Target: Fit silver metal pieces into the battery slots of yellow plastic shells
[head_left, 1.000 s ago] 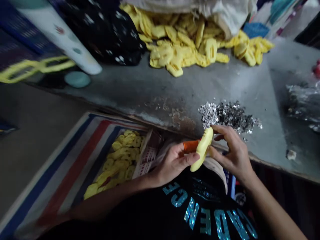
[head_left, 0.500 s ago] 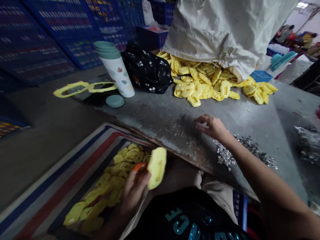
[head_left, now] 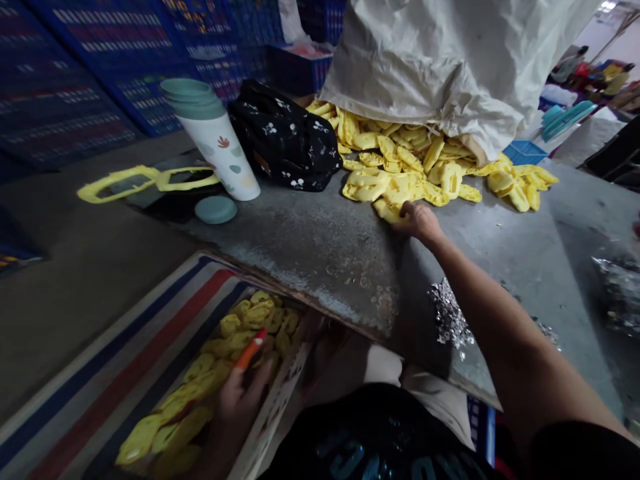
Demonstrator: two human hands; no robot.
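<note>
My right hand (head_left: 421, 221) reaches over the table, its fingers closed on a yellow moulded piece (head_left: 387, 211) at the front edge of a heap. Low on the left, my left hand (head_left: 245, 393) is over a crate lined with striped cloth, thumb and forefinger apart. An orange sleeve-like cover (head_left: 251, 348) appears to sit on its forefinger; blur hides the details. Below that hand lie several yellow pieces (head_left: 200, 367) in the crate. More yellow pieces (head_left: 400, 143) spill from a large white sack (head_left: 430, 60).
Small shiny metal parts (head_left: 447, 317) are heaped beneath my right forearm. A white bottle (head_left: 220, 150) with green cups, a round lid (head_left: 216, 209), a black bag (head_left: 287, 140) and a yellow frame-shaped piece (head_left: 120, 183) stand left. Blue crates (head_left: 120, 60) are stacked behind.
My right hand has moved forward from above the table to the yellow heap and taken hold of a piece. My left hand has lowered into the crate and let go of its yellow piece.
</note>
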